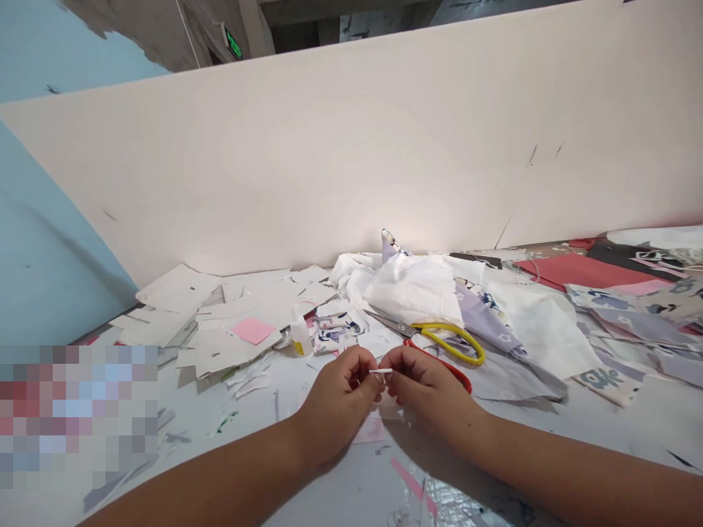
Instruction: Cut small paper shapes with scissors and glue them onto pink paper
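Note:
Between my fingertips is a short, thin white stick-like piece (pixel 381 371), its exact kind too small to make out. My left hand (pixel 339 402) pinches one end and my right hand (pixel 431 391) pinches the other, the two hands almost touching. Just beyond my right hand lie scissors with yellow and red handles (pixel 447 342), blades pointing left. A small white glue bottle (pixel 299 333) with a yellow label stands past my left hand. Beneath my hands a pale pink scrap (pixel 369 430) lies on the white table (pixel 324 490).
Grey-white card pieces (pixel 236 307) pile up at the left, with a pink square (pixel 254 331) on top. White cloth (pixel 414 289) and lilac patterned fabric (pixel 483 318) heap behind the scissors. Red sheets (pixel 587 272) lie far right. A pale partition (pixel 329 168) closes off the back.

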Demonstrator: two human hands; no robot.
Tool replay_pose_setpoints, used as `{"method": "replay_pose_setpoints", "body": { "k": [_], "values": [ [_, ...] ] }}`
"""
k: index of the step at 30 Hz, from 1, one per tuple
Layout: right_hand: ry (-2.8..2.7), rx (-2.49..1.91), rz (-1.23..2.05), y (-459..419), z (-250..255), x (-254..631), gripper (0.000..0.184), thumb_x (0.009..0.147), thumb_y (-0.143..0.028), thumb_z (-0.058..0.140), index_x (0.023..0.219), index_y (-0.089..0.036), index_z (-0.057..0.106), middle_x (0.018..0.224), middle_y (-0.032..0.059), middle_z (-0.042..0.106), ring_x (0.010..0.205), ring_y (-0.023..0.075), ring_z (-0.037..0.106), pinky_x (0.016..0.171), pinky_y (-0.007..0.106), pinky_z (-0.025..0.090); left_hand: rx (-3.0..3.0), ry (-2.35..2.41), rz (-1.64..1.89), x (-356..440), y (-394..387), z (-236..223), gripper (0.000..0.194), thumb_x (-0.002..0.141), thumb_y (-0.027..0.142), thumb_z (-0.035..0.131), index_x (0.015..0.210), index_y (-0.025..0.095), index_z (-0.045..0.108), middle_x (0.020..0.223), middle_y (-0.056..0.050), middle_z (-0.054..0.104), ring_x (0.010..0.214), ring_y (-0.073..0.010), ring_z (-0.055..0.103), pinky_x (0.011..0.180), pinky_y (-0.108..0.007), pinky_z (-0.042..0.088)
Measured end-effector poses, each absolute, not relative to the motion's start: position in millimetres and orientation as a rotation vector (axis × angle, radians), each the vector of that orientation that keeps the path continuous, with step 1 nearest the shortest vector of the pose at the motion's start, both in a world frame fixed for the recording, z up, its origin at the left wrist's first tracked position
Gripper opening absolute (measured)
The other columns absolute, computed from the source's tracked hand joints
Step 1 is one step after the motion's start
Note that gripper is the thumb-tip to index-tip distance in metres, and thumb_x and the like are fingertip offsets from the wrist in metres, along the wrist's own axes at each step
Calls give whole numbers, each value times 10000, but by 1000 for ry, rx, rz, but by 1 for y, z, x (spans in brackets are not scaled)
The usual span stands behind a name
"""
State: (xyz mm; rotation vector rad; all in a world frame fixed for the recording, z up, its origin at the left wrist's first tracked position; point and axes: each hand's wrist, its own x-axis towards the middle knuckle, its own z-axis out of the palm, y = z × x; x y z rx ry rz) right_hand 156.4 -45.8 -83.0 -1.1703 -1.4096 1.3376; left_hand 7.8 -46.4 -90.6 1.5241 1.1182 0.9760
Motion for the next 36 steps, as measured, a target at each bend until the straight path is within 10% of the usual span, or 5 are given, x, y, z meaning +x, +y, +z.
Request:
{"method": "replay_pose_setpoints", "body": {
  "k": [12, 36],
  "values": [
    [-869, -782, 1851, -42, -80, 159, 117, 599, -87, 567, 674, -172, 596, 534, -17, 597, 503, 83, 496, 508, 194, 337, 1219, 793, 1014, 8, -42, -87, 104, 699, 240, 646, 697, 171, 568, 626, 18, 551, 626, -104, 502, 646, -248, 400],
    [-1300, -967, 1505, -42, -77, 161, 139, 697, -296, 636, 766, -187, 583, 621, -20, 577, 591, 130, 500, 594, 269, 379, 1240, 935, 1082, 5, -39, -93, 104, 720, 276, 610, 761, 181, 601, 662, 8, 557, 640, -108, 496, 615, -239, 379]
  ]
}}
